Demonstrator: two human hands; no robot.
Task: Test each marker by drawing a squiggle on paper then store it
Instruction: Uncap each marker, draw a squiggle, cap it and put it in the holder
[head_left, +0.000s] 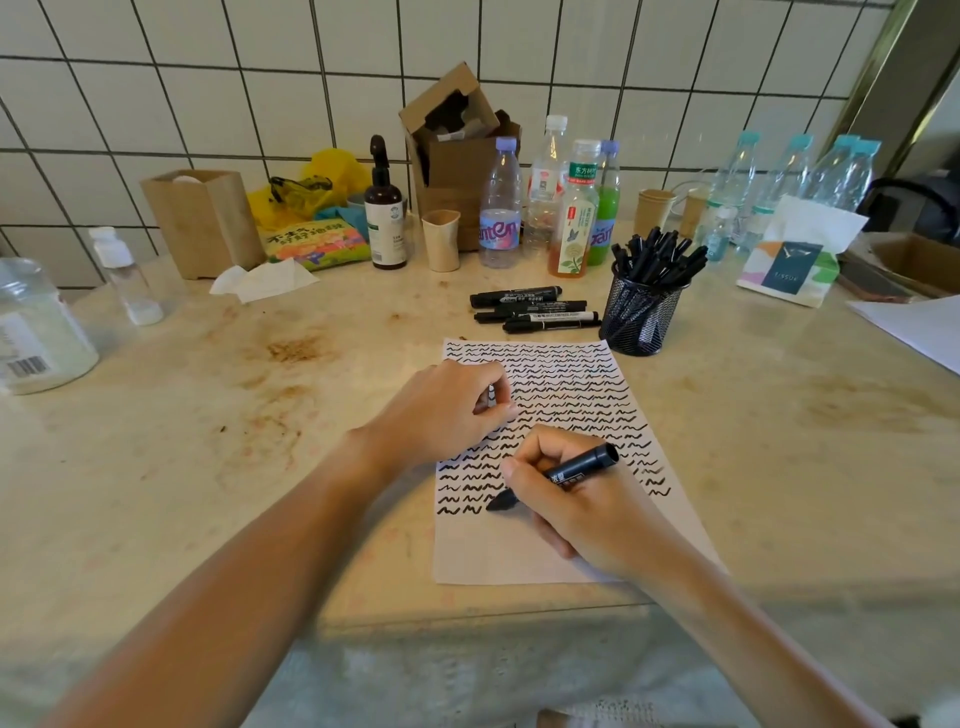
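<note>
Head view: the sheet of paper (561, 551) is the landmark, nearly full of black squiggle rows, only its bottom strip bare. Beyond its top right corner, the mesh pen cup (641, 314) bristles with stored markers; three capped markers (535, 310) lie just above the paper, apparently untested. Left hand (447, 410) curls around what looks like a cap. Right hand (571, 499) grips the marker (558, 478), tip down-left on the lowest row, its tail slanting up-right.

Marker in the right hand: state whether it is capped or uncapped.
Uncapped. The marker gripped by the right hand shows its bare tip touching the paper beside the last squiggle. The left hand pinches a small dark item, probably the cap.
</note>
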